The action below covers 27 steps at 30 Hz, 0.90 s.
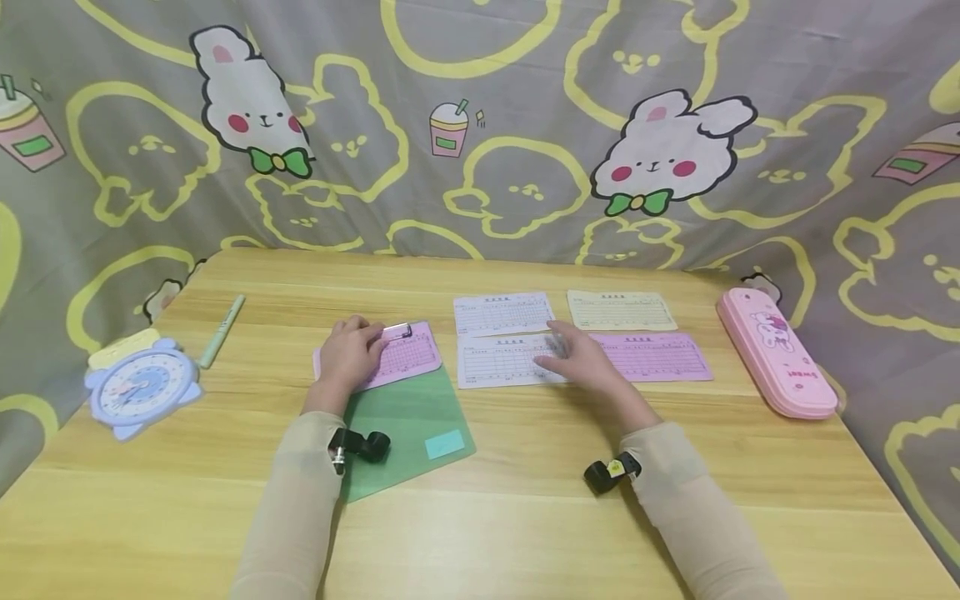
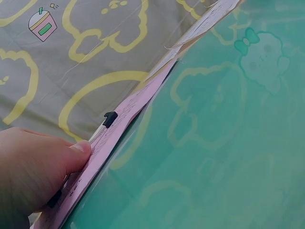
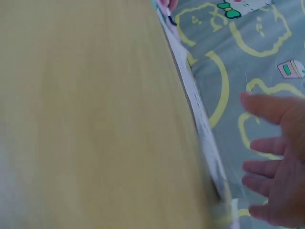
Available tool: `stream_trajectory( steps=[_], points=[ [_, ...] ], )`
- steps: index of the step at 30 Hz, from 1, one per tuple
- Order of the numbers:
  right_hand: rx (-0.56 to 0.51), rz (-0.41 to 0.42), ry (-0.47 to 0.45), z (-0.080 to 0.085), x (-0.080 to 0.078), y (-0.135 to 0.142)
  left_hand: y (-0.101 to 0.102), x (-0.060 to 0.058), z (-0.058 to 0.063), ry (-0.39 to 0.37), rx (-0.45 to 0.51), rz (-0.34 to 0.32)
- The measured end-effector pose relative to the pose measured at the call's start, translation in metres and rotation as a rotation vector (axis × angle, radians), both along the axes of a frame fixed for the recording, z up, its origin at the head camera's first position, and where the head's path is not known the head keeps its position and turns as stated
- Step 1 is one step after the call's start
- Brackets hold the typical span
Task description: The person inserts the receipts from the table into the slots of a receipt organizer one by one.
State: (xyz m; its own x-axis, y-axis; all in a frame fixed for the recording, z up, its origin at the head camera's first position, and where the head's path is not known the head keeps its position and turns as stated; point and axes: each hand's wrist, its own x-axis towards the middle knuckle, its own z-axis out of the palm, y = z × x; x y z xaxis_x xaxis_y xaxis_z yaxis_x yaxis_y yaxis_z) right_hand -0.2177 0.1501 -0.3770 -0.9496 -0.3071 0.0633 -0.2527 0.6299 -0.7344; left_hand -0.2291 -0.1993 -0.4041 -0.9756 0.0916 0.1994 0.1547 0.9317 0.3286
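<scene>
My left hand [image 1: 352, 350] grips the clip [image 1: 397, 331] at the top of a translucent green clipboard [image 1: 405, 425], with the thumb lying along it in the left wrist view. A pink printed form [image 1: 411, 354] lies under the clip, across the board's upper part. My right hand [image 1: 581, 354] has its fingers spread, holding nothing, and hovers over the right end of the lower white form [image 1: 495, 362]. Another white form [image 1: 501, 312] lies just above that one. To the right are a pale yellow form [image 1: 622, 310] and a second pink form [image 1: 660, 357].
A pink pencil case [image 1: 776, 350] lies at the table's right edge. On the left are a blue toy clock [image 1: 142, 387], a pale yellow item [image 1: 123, 348] behind it and a green pen [image 1: 222, 331]. A patterned curtain [image 1: 480, 100] hangs behind the table [image 1: 480, 542].
</scene>
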Motion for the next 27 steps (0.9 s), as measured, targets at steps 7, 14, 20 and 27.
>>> stream_trajectory(
  steps=[7, 14, 20, 27],
  points=[
    [0.202, -0.06, 0.042, -0.013, -0.002, 0.003, 0.001, 0.001, 0.001, 0.007, 0.007, -0.002],
    [0.28, -0.09, -0.003, -0.022, -0.002, 0.005, 0.001, 0.001, 0.002, 0.003, 0.008, 0.001],
    [0.324, -0.095, -0.002, -0.025, 0.0, 0.005, 0.001, 0.001, 0.001, 0.001, 0.011, -0.003],
    [0.324, -0.101, 0.009, -0.025, 0.001, 0.006, 0.001, 0.001, 0.001, 0.007, 0.02, -0.002]
  ],
)
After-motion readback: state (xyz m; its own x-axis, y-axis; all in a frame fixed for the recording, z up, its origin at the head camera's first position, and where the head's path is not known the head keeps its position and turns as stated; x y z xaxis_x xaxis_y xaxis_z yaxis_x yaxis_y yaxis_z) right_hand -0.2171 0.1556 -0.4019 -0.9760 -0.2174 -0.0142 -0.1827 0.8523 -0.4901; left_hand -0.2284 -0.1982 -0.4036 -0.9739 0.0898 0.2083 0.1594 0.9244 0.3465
